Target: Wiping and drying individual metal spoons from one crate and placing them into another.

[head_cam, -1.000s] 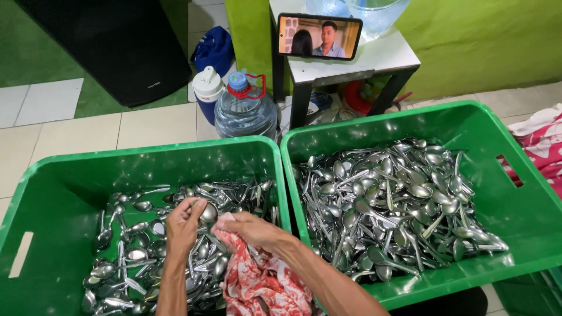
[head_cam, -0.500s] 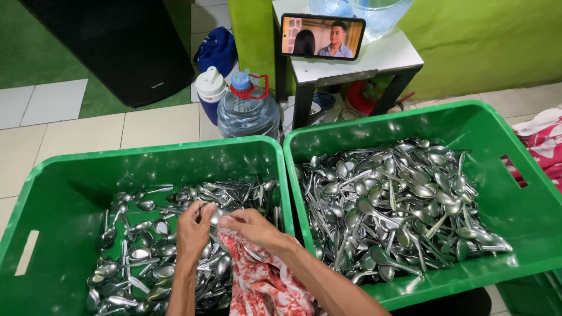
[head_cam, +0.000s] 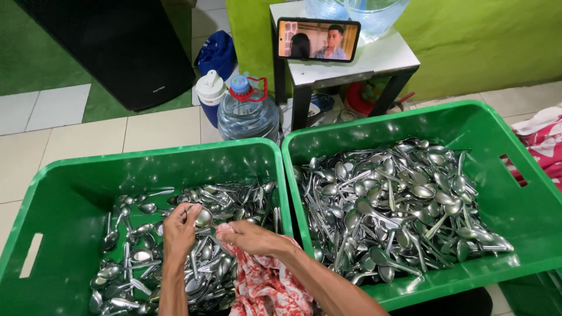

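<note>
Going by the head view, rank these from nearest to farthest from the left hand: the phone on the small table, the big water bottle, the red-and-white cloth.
From the left hand, over the left crate's spoons:
1. Red-and-white cloth, just right of it, in the right hand.
2. Water bottle, on the floor behind the crates.
3. Phone, on the small table, farthest back.

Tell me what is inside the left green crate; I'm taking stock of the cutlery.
The left green crate holds a shallow heap of metal spoons. The left hand, right hand and red-and-white cloth cover part of it, so what lies beneath them cannot be seen.
</note>
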